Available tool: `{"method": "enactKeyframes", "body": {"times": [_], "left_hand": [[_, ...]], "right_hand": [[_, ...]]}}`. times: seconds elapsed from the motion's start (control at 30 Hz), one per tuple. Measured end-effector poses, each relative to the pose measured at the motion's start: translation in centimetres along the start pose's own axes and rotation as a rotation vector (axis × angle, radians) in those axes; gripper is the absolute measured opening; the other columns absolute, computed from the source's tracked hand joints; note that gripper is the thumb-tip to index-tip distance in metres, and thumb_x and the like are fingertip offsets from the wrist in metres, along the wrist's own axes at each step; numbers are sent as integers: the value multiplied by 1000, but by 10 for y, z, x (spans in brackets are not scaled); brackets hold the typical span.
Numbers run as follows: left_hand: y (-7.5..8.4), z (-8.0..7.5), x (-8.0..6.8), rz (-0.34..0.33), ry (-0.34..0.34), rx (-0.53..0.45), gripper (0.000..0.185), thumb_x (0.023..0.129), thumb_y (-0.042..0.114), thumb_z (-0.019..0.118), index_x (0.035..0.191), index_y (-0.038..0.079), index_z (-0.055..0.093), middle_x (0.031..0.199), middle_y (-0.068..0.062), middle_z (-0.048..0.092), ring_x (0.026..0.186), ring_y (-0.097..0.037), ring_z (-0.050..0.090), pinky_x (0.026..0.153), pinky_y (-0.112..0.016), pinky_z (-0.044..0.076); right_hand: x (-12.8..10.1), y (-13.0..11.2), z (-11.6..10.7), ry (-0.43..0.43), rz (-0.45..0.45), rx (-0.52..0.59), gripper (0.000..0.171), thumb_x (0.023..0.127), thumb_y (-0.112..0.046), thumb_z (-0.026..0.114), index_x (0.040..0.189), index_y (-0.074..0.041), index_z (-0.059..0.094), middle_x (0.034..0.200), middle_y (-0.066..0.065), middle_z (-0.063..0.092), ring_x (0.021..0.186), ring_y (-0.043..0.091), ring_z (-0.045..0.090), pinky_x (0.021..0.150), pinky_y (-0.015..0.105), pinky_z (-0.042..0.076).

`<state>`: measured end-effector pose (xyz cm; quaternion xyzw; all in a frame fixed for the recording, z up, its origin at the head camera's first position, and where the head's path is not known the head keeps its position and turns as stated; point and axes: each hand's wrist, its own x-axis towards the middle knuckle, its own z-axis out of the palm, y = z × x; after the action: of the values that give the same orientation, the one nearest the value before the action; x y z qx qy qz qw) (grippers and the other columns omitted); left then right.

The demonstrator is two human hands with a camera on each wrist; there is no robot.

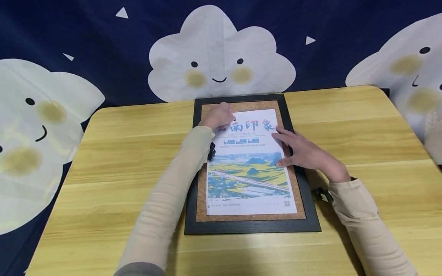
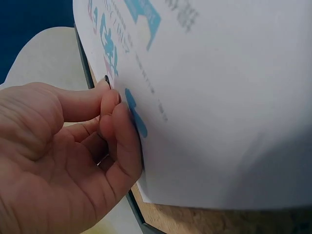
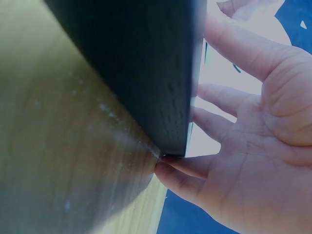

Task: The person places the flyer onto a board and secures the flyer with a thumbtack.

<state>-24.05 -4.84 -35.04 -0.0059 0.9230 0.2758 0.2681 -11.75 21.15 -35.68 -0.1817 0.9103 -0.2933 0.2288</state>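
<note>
A printed paper poster [image 1: 250, 180] with a landscape picture lies on a cork board [image 1: 301, 193] inside a black frame [image 1: 253, 227]. My left hand [image 1: 221, 115] is at the poster's upper left. In the left wrist view its thumb and fingertips pinch a small dark pin-like piece [image 2: 107, 78] against the paper, and the fingers partly hide it. My right hand [image 1: 307, 151] spreads over the frame's right side. Its thumb and some fingertips rest on the poster's right edge; in the right wrist view, lower fingers [image 3: 180, 183] reach down beside the frame to the wooden table.
The frame lies at the middle back of the wooden table [image 1: 121, 165], its top edge near the table's far edge. Behind hangs a dark blue cloth [image 1: 114, 50] with white clouds. Both wrists wear small black camera mounts [image 1: 322, 194].
</note>
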Motion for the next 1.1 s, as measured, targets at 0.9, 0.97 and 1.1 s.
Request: {"method": "enactKeyframes", "body": {"times": [0.9, 0.97, 1.1], "left_hand": [[-30, 3, -51, 250, 280, 172, 49, 110, 43, 46, 147, 10, 51, 149, -11, 51, 130, -28, 49, 110, -45, 41], [-34, 3, -58, 272, 293, 173, 54, 110, 43, 45, 153, 11, 46, 159, -12, 41, 143, -30, 40, 116, -48, 35], [-43, 4, -71, 312, 301, 170, 58, 110, 43, 45, 160, 13, 39, 165, -11, 32, 150, -32, 31, 120, -51, 29]], "right_hand": [[6, 1, -1, -4, 3, -40, 94, 90, -28, 83, 161, 1, 28, 171, 23, 9, 151, 58, 6, 111, 75, 22], [6, 2, -1, -7, 5, -45, 94, 91, -28, 83, 162, 0, 28, 171, 22, 9, 151, 58, 6, 111, 75, 22], [5, 2, -1, -11, 1, -54, 93, 92, -28, 82, 162, -1, 27, 171, 21, 8, 151, 57, 4, 112, 74, 21]]}}
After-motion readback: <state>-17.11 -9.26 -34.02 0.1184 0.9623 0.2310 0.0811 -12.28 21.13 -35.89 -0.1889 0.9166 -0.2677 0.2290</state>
